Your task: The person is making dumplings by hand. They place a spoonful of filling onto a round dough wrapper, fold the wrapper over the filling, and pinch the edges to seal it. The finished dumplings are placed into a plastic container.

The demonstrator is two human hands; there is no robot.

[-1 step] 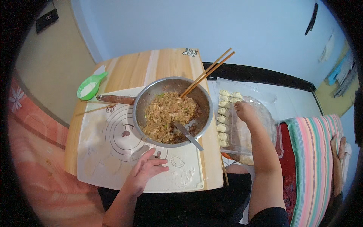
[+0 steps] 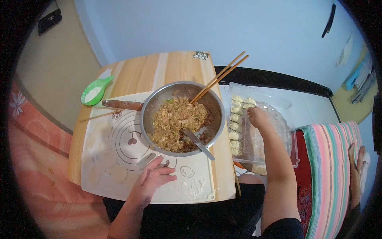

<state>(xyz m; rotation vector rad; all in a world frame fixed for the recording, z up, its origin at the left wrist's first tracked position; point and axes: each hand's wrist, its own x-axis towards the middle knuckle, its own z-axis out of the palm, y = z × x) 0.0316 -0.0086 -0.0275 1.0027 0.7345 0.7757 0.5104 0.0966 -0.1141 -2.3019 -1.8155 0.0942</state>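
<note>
My right hand (image 2: pixel 258 117) reaches into a clear plastic tray (image 2: pixel 295 155), its fingers drawn together on a pale dumpling (image 2: pixel 248 106) in the second row. Several more dumplings (image 2: pixel 235 127) line the tray's left side. Over the near part of a white printed mat (image 2: pixel 197 187), my left hand (image 2: pixel 153 179) hovers with fingers spread, holding nothing. Beyond it stands a steel bowl (image 2: pixel 217 133) of minced filling (image 2: pixel 179 115). A flat metal spatula (image 2: pixel 199 144) and a pair of chopsticks (image 2: pixel 223 75) lean in the bowl. Faint round dough wrappers (image 2: pixel 116 174) lie at the mat's left.
A green scoop (image 2: pixel 97 89) with white powder sits at the table's far left. At the bowl's left rim is a brown wooden handle (image 2: pixel 121 104), with a thin stick (image 2: pixel 97 116) nearby. Striped cloth (image 2: pixel 332 159) covers something right of the tray. A pale blue wall (image 2: pixel 219 32) rises behind.
</note>
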